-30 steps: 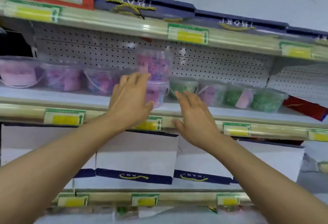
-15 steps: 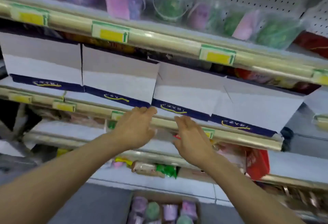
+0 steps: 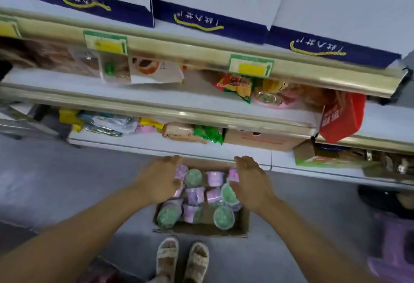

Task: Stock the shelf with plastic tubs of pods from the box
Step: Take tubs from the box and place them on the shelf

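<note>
A brown cardboard box (image 3: 244,224) sits on the grey floor below the shelving, in front of my feet. Inside lie several clear plastic tubs of pods, some purple (image 3: 214,178) and some green (image 3: 223,217), jumbled together. My left hand (image 3: 158,180) hovers over the box's left side with fingers relaxed and empty. Over the right side hangs my right hand (image 3: 251,182), fingers spread and empty. Neither hand holds a tub. The upper shelf with the stocked tubs is out of view.
Shelf rails with green and yellow price tags (image 3: 251,66) cross the view. White and navy gift bags (image 3: 208,16) stand on the top visible shelf; snack packets (image 3: 235,85), a red bag (image 3: 341,118) and a carton (image 3: 259,140) fill the lower ones. A purple object (image 3: 394,251) stands right.
My view has swung down from the tub shelf to the floor. Both hands have dropped from the shelf edge to just above the box of tubs.
</note>
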